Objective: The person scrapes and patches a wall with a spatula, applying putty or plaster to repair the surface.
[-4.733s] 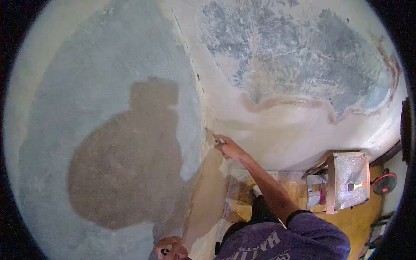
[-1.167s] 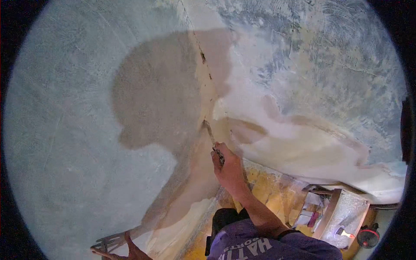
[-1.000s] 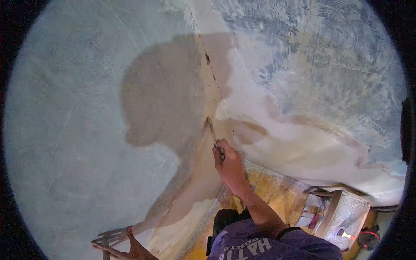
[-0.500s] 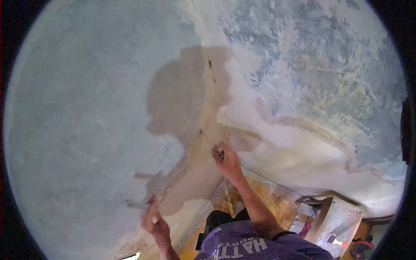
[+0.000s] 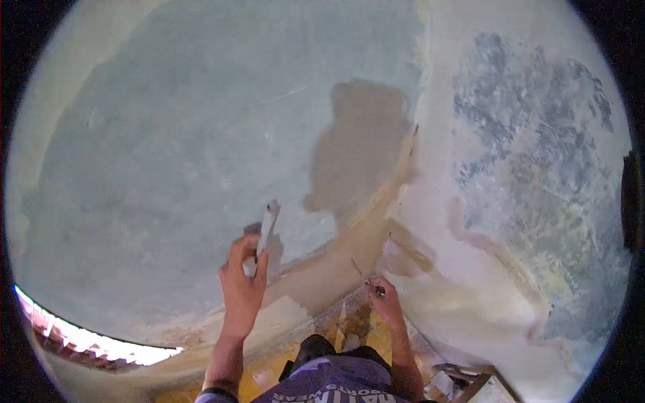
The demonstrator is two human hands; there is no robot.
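Note:
My left hand (image 5: 243, 289) is raised before the blue-grey wall, its thumb and fingers closed on a light, narrow flat tool (image 5: 269, 225) that points upward and has a dark spot at its top end. Lower and to the right, my right hand (image 5: 386, 299) is closed near the wall corner around something small and dark, too small to name. Beside it, a thin dark crack-like mark (image 5: 356, 266) runs on the beige wall strip.
The patchy blue and white wall (image 5: 531, 134) rises on the right. Below are a yellowish stained surface (image 5: 262, 376) and an open box-like piece (image 5: 480, 386). A bright opening (image 5: 101, 344) shows at lower left. Shadows fall on the walls.
The view has shifted left, so the corner appears further right. My left hand is higher, with its tool now upright rather than pointing left. My right hand appears lower and further right.

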